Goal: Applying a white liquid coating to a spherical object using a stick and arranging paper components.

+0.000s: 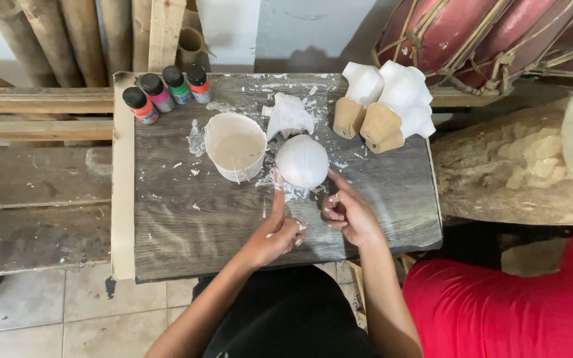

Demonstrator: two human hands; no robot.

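Observation:
A round white-coated ball (302, 161) rests on a dark wooden board (187, 219). My left hand (278, 232) points its paint-smeared index finger up at the ball's lower left side, touching or nearly touching it. My right hand (347, 211) sits just right of the ball, thumb reaching toward its lower right edge, the other fingers curled. Neither hand holds anything. A white cup of pale paste (235, 146) with a stick in it stands just left of the ball.
Several small paint bottles (166, 92) stand at the board's back left. White-coated wooden figures (386, 106) and a white shell-like piece (289, 115) lie at the back. A log (505, 166) is on the right, bamboo poles (67, 33) behind, drums (492, 33) at upper right.

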